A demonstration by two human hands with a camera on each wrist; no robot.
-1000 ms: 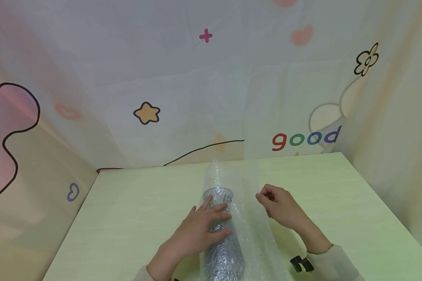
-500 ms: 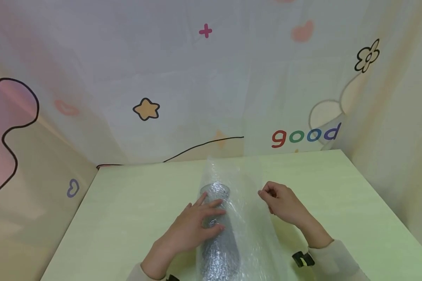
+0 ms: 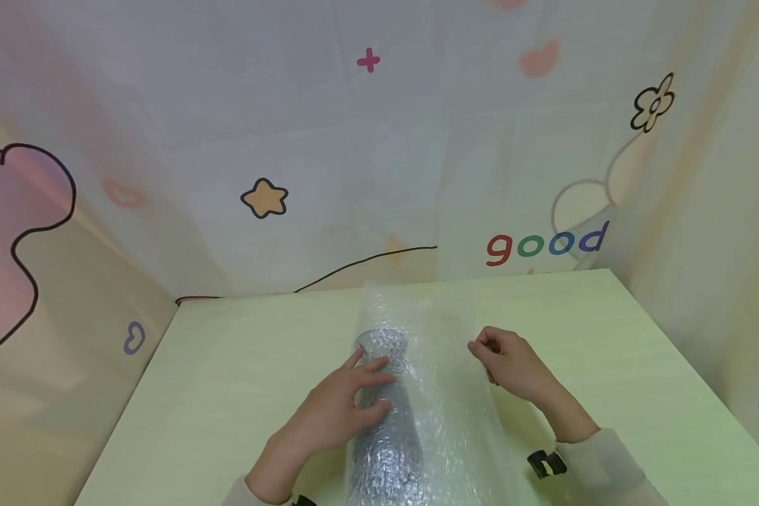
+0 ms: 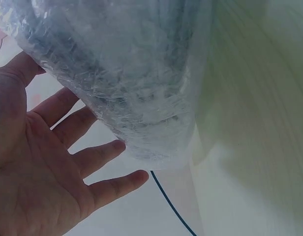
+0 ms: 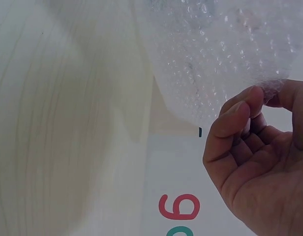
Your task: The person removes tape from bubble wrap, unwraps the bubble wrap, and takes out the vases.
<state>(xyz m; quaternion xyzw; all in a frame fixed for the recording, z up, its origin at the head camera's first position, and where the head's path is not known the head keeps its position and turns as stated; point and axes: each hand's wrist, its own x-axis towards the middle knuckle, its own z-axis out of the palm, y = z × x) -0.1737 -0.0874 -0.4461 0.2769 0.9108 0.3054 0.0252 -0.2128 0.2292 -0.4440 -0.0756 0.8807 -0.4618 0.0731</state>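
Note:
A grey, vase-like object (image 3: pixel 388 429) with a flared end lies on the table, wrapped in clear bubble wrap (image 3: pixel 445 393). Spread fingers of my left hand (image 3: pixel 335 414) rest on its wrapped side, near the neck. In the left wrist view those extended fingertips touch the crinkled wrap (image 4: pixel 136 98), and the palm stays off it. My right hand (image 3: pixel 512 362) pinches the free right edge of the bubble wrap between thumb and curled forefinger, holding it out from the object. The right wrist view shows the pinched corner of the sheet (image 5: pixel 272 88) at the fingertips.
The pale green table (image 3: pixel 228 372) extends on both sides of the object. Behind it hangs a printed cloth backdrop (image 3: pixel 329 154) with a star and the word "good". Similar cloth walls stand left and right. Black clips (image 3: pixel 547 464) show near the cuffs.
The wrapped object and my left hand have shifted slightly left. More flat bubble wrap now spreads between it and my right hand, which keeps its pinch and has moved very little.

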